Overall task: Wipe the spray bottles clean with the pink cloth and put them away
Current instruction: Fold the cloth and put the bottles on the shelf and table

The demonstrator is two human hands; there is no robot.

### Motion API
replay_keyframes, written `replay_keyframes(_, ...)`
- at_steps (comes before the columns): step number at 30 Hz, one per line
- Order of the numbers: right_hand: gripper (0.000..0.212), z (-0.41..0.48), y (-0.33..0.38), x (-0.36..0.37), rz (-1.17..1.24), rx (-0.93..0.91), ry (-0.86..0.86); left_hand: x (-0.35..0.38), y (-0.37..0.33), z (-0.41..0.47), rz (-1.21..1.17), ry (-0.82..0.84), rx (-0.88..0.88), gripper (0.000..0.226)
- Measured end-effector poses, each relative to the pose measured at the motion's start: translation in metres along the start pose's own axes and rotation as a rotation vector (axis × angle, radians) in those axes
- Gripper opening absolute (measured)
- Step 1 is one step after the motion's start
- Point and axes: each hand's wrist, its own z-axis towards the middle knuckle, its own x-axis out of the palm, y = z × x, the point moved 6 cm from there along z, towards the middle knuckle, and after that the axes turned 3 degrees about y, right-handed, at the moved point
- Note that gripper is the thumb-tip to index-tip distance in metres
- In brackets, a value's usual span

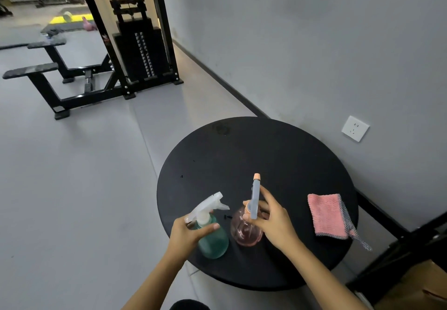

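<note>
Gripping 2 bottles on the round table, your left hand clamps the green bottle, your right hand the pink bottle; pink cloth lies apart.

Round black counter up against a grey wall. The left grip is wrapped around the neck of the green spray bottle, just under its clear trigger head. The right grip has the pink spray bottle by its neck, nozzle pointing away. The bottles sit side by side, nearly touching. The pink cloth lies folded off to the right, one corner hanging over the edge. There's a wall socket behind it and a cable weight machine further back.
</note>
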Motion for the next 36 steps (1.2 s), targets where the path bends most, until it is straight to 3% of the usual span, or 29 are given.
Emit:
replay_keyframes(3,0.078,-0.009,0.010,-0.015,-0.002,-0.020,-0.034,0.004,-0.027,-0.005,-0.028,-0.030,0.087,0.027)
replay_keyframes(7,0.077,-0.028,0.031,-0.043,-0.037,-0.074,-0.087,0.015,-0.068,-0.015,0.000,-0.051,0.200,0.052)
replay_keyframes(11,0.077,-0.059,0.057,-0.076,-0.084,-0.118,-0.108,0.039,-0.112,-0.032,-0.010,-0.053,0.271,0.035)
replay_keyframes(17,0.081,-0.122,0.087,-0.136,-0.099,-0.153,-0.174,0.093,-0.170,-0.066,-0.068,0.011,0.338,0.027)
replay_keyframes(23,0.090,-0.195,0.106,-0.201,-0.082,-0.142,-0.307,0.164,-0.214,-0.113,-0.112,0.089,0.421,0.047)
replay_keyframes(26,0.074,-0.231,0.108,-0.232,-0.082,-0.140,-0.388,0.201,-0.232,-0.139,-0.102,0.144,0.471,0.041)
replay_keyframes(30,0.086,-0.274,0.108,-0.268,-0.074,-0.135,-0.461,0.247,-0.248,-0.169,-0.096,0.224,0.502,0.039)
replay_keyframes(32,0.077,-0.295,0.108,-0.286,-0.078,-0.135,-0.518,0.268,-0.255,-0.181,-0.071,0.253,0.516,0.040)
replay_keyframes(36,0.082,-0.331,0.103,-0.316,-0.075,-0.126,-0.614,0.310,-0.270,-0.202,-0.070,0.331,0.535,0.034)
